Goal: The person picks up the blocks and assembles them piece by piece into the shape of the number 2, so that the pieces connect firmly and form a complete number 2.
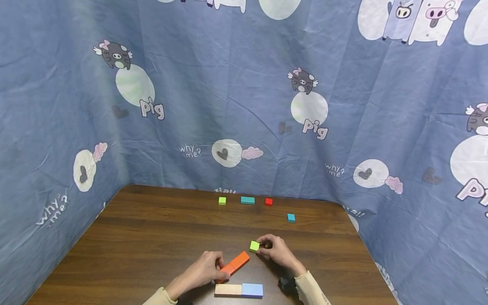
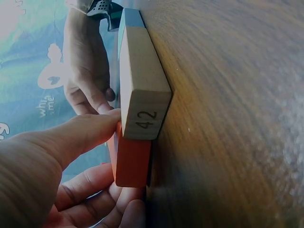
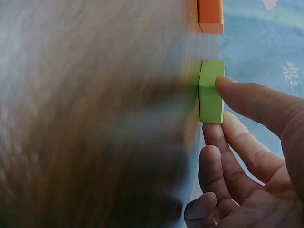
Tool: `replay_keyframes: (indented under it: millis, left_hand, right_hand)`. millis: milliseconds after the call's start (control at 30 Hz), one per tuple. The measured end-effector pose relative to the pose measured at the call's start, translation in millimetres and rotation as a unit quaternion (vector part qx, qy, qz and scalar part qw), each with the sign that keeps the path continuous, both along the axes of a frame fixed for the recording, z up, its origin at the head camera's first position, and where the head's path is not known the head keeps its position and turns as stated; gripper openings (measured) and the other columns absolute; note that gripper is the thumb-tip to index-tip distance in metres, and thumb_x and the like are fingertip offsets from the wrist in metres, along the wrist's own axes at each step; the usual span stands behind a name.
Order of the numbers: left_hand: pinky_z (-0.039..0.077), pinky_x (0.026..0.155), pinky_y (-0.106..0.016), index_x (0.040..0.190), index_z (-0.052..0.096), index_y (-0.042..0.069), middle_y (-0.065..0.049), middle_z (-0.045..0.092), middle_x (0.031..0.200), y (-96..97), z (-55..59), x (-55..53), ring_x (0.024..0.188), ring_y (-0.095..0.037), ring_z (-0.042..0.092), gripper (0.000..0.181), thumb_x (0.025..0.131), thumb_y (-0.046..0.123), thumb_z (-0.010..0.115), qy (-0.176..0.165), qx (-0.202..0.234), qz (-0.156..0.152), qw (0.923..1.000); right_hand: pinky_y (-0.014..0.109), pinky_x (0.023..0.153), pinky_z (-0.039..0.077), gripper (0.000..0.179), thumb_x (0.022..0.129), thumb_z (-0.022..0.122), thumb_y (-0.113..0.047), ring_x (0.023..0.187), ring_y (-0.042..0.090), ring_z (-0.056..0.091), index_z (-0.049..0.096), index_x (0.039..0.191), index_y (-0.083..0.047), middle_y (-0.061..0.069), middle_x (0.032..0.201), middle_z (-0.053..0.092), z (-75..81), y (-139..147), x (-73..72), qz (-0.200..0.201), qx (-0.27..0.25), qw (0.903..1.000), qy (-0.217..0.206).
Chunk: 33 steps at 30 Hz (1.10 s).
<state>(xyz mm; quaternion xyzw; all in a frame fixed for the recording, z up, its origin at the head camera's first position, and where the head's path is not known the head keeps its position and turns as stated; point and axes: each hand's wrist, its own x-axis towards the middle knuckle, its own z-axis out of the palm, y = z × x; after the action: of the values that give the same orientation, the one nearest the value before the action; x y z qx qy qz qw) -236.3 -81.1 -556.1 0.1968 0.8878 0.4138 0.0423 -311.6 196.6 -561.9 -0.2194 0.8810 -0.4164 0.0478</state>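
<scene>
Head view shows both my hands low over a dark brown wood-grain table (image 1: 152, 237). With my left hand (image 1: 203, 269) I hold the near end of a bright orange row (image 1: 236, 263), which looks like two rectangular blocks set end to end and lies slanting on the table. The thumb and the fingers are apart only by the width of the block.

My right hand (image 1: 280, 252) pinches a small lime-green block (image 1: 254, 246), opened just as wide as this block needs. It is just beside the far end of the orange row, with a small gap between them; whether it rests fully on the table, I cannot tell.

Nearer to me lie a natural-wood rectangular block (image 1: 228, 289) and a light-blue rectangular block (image 1: 252, 289), touching end to end. The left wrist view shows the number 42 on the natural-wood one.

Farther away are a second lime-green block (image 1: 222, 201), a teal rectangular block (image 1: 248, 200), a small red block (image 1: 269, 202) and, at the right, a bright blue block (image 1: 291, 217).
</scene>
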Motion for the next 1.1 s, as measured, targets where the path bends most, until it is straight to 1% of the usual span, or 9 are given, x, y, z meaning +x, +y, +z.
replay_keyframes:
  millis: [133, 267, 567, 833, 1100]
  left_hand:
    - [0.034, 0.047, -0.018, 0.073, 0.059, 0.011, 0.009, 0.053, 0.064, 0.0, 0.2, 0.1, 0.054, 0.001, 0.043, 0.028, 0.068, 0.025, 0.083, 0.005, 0.001, 0.000, 1.0000]
    - [0.034, 0.047, -0.018, 0.073, 0.059, 0.011, 0.009, 0.054, 0.064, 0.3, 0.3, 0.2, 0.054, 0.001, 0.043, 0.028, 0.068, 0.025, 0.083, 0.006, 0.001, 0.001, 1.0000]
    - [0.034, 0.047, -0.018, 0.073, 0.059, 0.011, 0.009, 0.053, 0.065, 0.1, 0.2, -0.7, 0.055, 0.001, 0.043, 0.028, 0.068, 0.025, 0.083, -0.007, 0.002, -0.002, 1.0000]
    - [0.034, 0.047, -0.018, 0.073, 0.059, 0.011, 0.008, 0.055, 0.065, 0.0, 0.0, 0.7, 0.055, 0.001, 0.043, 0.028, 0.067, 0.025, 0.083, -0.001, 0.003, -0.001, 1.0000]
    - [0.033, 0.046, -0.018, 0.073, 0.060, 0.011, 0.011, 0.052, 0.064, -1.1, -1.3, -1.3, 0.054, 0.000, 0.043, 0.028, 0.069, 0.027, 0.082, -0.011, 0.001, -0.002, 0.9999]
  right_hand:
    - [0.021, 0.067, 0.044, 0.027, 0.081, 0.077, -0.021, 0.079, 0.007, 0.054, 0.068, 0.104, -0.009, 0.004, 0.097, 0.068, -0.7, -1.9, 0.6, 0.008, -0.002, 1.0000, 0.005]
    - [0.021, 0.068, 0.044, 0.027, 0.081, 0.077, -0.020, 0.080, 0.007, 0.055, 0.068, 0.104, -0.009, 0.004, 0.097, 0.069, -0.9, -4.6, 1.1, 0.012, -0.004, 0.9999, 0.001]
    - [0.022, 0.070, 0.044, 0.028, 0.081, 0.077, -0.022, 0.082, 0.009, 0.056, 0.068, 0.105, -0.008, 0.004, 0.099, 0.068, 2.0, -9.0, 4.0, 0.015, -0.001, 0.9998, -0.012]
    - [0.023, 0.072, 0.045, 0.028, 0.082, 0.076, -0.021, 0.086, 0.016, 0.058, 0.068, 0.105, -0.008, 0.004, 0.101, 0.068, 2.4, -9.7, 4.5, 0.020, 0.003, 0.9997, -0.009]
    - [0.023, 0.070, 0.044, 0.028, 0.081, 0.076, -0.021, 0.086, 0.015, 0.057, 0.068, 0.105, -0.009, 0.005, 0.101, 0.068, 2.1, -8.7, 5.0, 0.020, 0.007, 0.9997, -0.011]
